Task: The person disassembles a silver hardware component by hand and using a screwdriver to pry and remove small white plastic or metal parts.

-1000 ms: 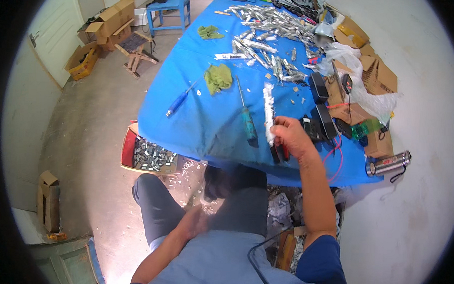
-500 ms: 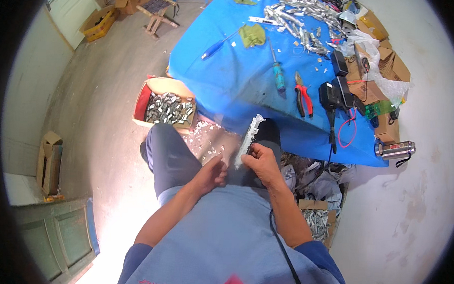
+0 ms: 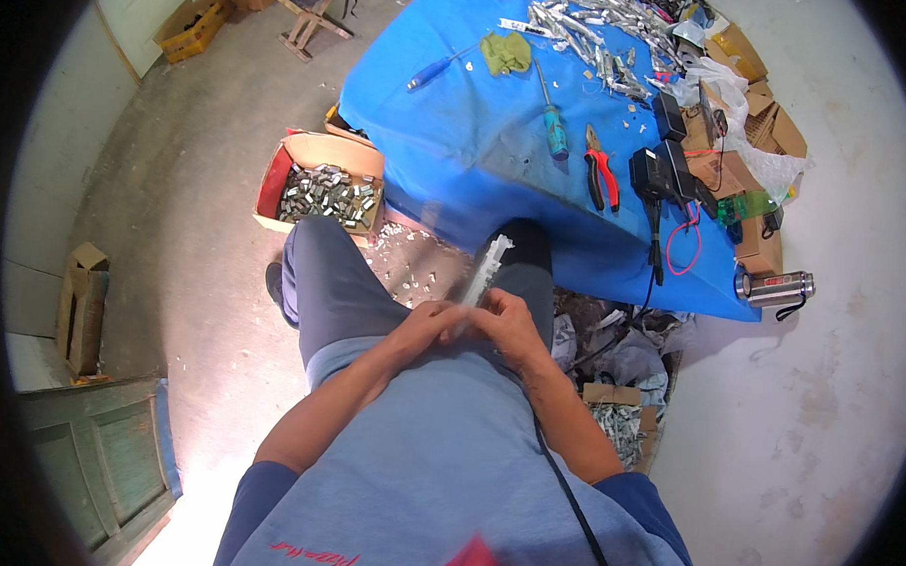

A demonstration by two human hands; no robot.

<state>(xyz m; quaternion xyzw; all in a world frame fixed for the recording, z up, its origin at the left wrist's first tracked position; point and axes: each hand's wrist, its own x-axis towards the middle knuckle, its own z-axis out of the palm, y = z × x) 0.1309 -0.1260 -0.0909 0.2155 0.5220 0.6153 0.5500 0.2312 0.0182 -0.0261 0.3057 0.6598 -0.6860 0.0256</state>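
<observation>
A long, narrow white-and-silver strip-shaped part [image 3: 486,268] points up and away from my lap, over my right thigh. My right hand [image 3: 509,328] is closed around its near end. From the other side my left hand [image 3: 426,327] meets it, fingers bent in against that same end. The fingertips of both hands and the strip's lower end are partly hidden and a little blurred.
Ahead is a table with a blue cover [image 3: 457,173], bearing pliers [image 3: 600,173], screwdrivers [image 3: 555,132], a green cloth [image 3: 506,52] and a heap of silvery strips [image 3: 591,33]. A box of small metal pieces [image 3: 326,194] stands left; a metal flask [image 3: 780,288] lies right.
My left hand has moved right and closed in on the strip's near end. The strip and my right hand have come slightly nearer to me and left.
</observation>
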